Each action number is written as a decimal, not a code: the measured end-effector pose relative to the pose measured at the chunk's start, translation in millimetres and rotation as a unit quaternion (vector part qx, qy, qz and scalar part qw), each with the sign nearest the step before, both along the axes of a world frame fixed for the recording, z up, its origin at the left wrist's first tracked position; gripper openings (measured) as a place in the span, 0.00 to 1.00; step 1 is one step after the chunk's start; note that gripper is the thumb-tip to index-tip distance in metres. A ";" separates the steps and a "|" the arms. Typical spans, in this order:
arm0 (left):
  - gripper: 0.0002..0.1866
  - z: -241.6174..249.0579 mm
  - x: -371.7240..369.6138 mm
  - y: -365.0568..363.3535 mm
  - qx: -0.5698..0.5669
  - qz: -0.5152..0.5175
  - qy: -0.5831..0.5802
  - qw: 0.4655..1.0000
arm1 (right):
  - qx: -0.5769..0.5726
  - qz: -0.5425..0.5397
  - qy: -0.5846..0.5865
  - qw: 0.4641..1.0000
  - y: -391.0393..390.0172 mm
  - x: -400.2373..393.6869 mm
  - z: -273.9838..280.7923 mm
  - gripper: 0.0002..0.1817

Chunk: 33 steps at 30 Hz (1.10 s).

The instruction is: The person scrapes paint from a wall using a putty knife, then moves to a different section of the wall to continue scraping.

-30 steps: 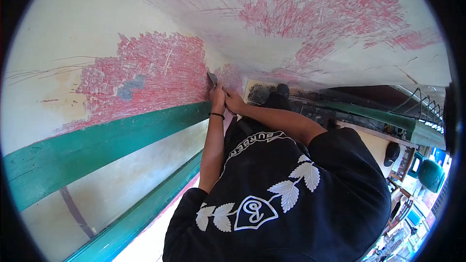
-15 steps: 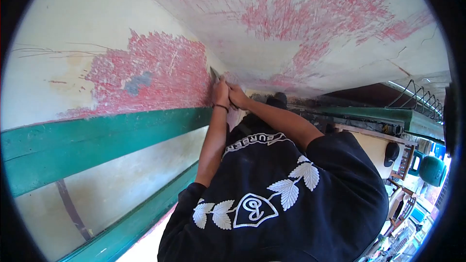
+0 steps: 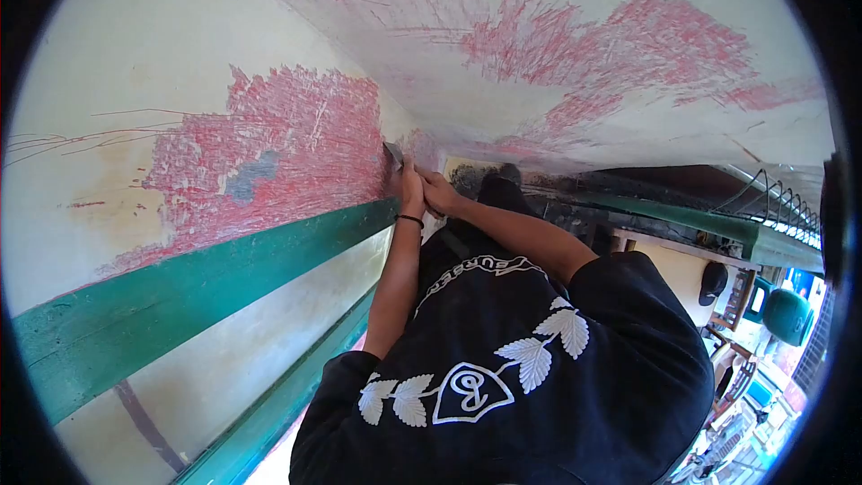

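Near the wall's inner corner, a scraper [image 3: 392, 154] with a flat metal blade touches the edge of the red scraped patch [image 3: 305, 139]. My left hand [image 3: 411, 190], with a dark band at its wrist, is closed around the scraper's handle. Against it, my right hand [image 3: 438, 194] is closed too, its fingers at the lower end of the grip. The handle itself is mostly hidden by the two hands. Pale paint surrounds the red patch, which has a grey spot [image 3: 252, 176] in it.
Just below the patch runs a green painted beam [image 3: 197, 274]. The adjoining pale wall [image 3: 557, 139] carries more red scrape marks. To the right are a coiled wire [image 3: 777, 198], a black cap [image 3: 714, 282], a green container [image 3: 790, 316] and wooden chairs.
The view has tilted slightly. Both hands and the scraper sit a little lower along the corner, and the blade shows more of its flat face. The grip stays the same.
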<state>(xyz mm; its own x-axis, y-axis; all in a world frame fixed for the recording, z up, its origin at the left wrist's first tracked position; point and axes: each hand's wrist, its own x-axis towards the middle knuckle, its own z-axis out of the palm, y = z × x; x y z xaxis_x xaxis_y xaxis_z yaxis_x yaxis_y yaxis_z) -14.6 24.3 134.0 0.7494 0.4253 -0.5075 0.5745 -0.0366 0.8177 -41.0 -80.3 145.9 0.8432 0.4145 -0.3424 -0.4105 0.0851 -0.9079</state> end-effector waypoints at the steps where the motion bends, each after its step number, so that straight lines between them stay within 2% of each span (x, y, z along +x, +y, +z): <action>1: 0.23 -3.1 -1.4 3.5 -0.006 -0.006 0.020 1.000 | -0.011 0.009 0.015 1.000 5.3 -1.4 -8.6 0.23; 4: 0.22 -9.4 -10.9 2.9 0.045 0.019 -0.074 0.996 | 0.005 -0.023 -0.027 0.999 15.6 -10.1 -26.1 0.23; 7: 0.22 14.1 -7.9 -5.8 0.015 0.025 0.013 0.999 | 0.035 -0.017 -0.016 0.999 8.0 -7.0 -9.2 0.22; 10: 0.22 1.0 -1.1 -13.0 0.002 0.067 -0.066 0.996 | 0.040 0.025 0.023 0.999 -6.9 4.6 1.3 0.22; 11: 0.21 -5.2 -1.5 -12.7 0.003 0.069 -0.055 0.996 | 0.040 0.044 0.033 0.998 -10.2 6.8 0.5 0.23; 14: 0.19 -1.0 -10.1 -8.2 0.018 0.066 -0.023 0.997 | 0.089 0.008 0.052 0.995 -2.4 -1.1 -3.1 0.23; 17: 0.19 6.0 -13.3 -2.0 0.039 0.049 -0.024 0.998 | 0.082 0.015 0.103 0.991 3.3 -10.7 3.2 0.23; 19: 0.19 -35.3 -12.6 14.4 0.032 0.056 -0.061 0.996 | 0.086 0.000 0.091 0.992 6.6 -12.8 2.1 0.23; 22: 0.18 -11.2 -8.1 -5.4 0.075 0.077 -0.104 0.989 | 0.087 0.004 0.088 0.992 -2.5 -4.6 -1.8 0.23; 25: 0.17 8.6 -9.1 -5.9 0.097 0.054 -0.006 0.994 | 0.095 0.009 0.089 0.991 -0.3 -9.6 0.2 0.23; 28: 0.18 6.1 -17.6 2.5 0.051 0.046 -0.045 0.997 | 0.081 -0.005 0.070 0.994 12.0 -15.8 -8.8 0.24; 31: 0.19 -0.9 -17.1 11.1 0.085 0.038 0.002 0.996 | 0.072 -0.018 0.061 0.995 15.8 -18.0 -7.2 0.23; 33: 0.20 -6.5 -14.1 14.9 0.077 0.030 -0.017 0.996 | 0.054 -0.021 0.074 0.996 14.4 -17.1 0.9 0.23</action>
